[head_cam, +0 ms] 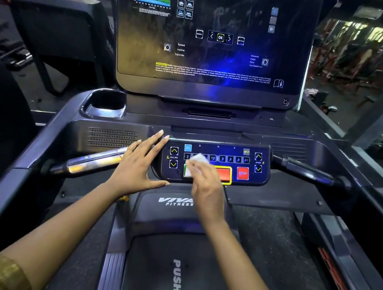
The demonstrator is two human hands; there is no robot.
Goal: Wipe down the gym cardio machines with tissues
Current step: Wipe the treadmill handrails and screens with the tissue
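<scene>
We are finding the right hand [206,188] clutching the tissue [197,161] mid-frame, with the control panel [227,149] stretching rightward, left hand [139,164] splayed.

Dim light is hanging over the gym. Red-framed weight machines [357,59] are standing off to the right on a dark floor [339,86], pale lights [373,32] glowing behind them.
</scene>
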